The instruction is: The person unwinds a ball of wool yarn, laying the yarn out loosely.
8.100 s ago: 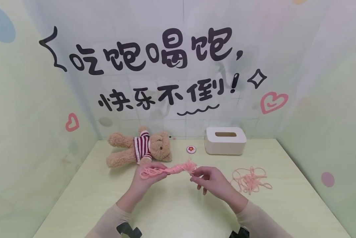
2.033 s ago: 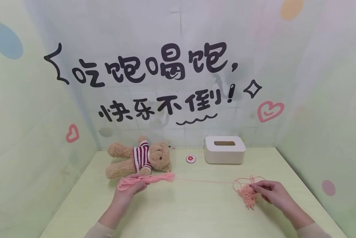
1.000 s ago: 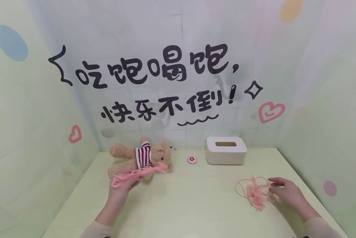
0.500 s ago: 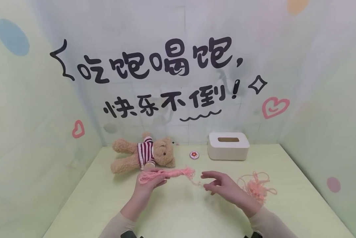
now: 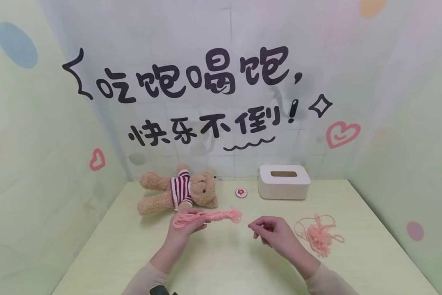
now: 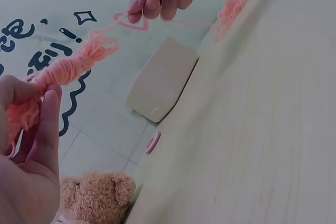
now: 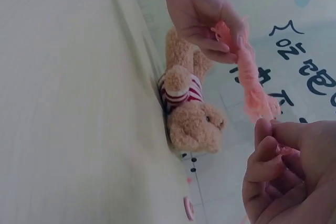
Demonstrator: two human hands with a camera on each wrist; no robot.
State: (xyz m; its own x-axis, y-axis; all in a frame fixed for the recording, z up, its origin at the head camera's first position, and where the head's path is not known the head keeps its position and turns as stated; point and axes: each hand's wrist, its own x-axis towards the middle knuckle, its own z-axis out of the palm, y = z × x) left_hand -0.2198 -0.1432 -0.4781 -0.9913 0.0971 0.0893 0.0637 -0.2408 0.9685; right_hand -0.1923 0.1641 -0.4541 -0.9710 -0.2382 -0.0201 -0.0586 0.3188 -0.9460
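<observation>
A skein of pink yarn (image 5: 218, 216), wound tight round its middle with loose loops at both ends, is gripped in my left hand (image 5: 184, 227) above the table. The left wrist view shows thumb and fingers pinching the wound bundle (image 6: 65, 71). My right hand (image 5: 276, 233) pinches a thin yarn strand (image 6: 107, 27) between thumb and forefinger, a short way right of the skein's frayed end. From that hand the strand runs on toward a loose tangle of pink yarn (image 5: 318, 235) lying on the table at the right.
At the back left a teddy bear (image 5: 178, 190) in a striped shirt lies on its side. A white tissue box (image 5: 284, 182) stands at the back right, with a small round flower badge (image 5: 241, 192) beside it. Printed walls enclose the table (image 5: 221, 270) behind and at the sides.
Earlier my right hand drew the strand out to the tangle, then came back left beside the skein. Its spread fingers have now closed on the strand. My left hand moved left, then back.
</observation>
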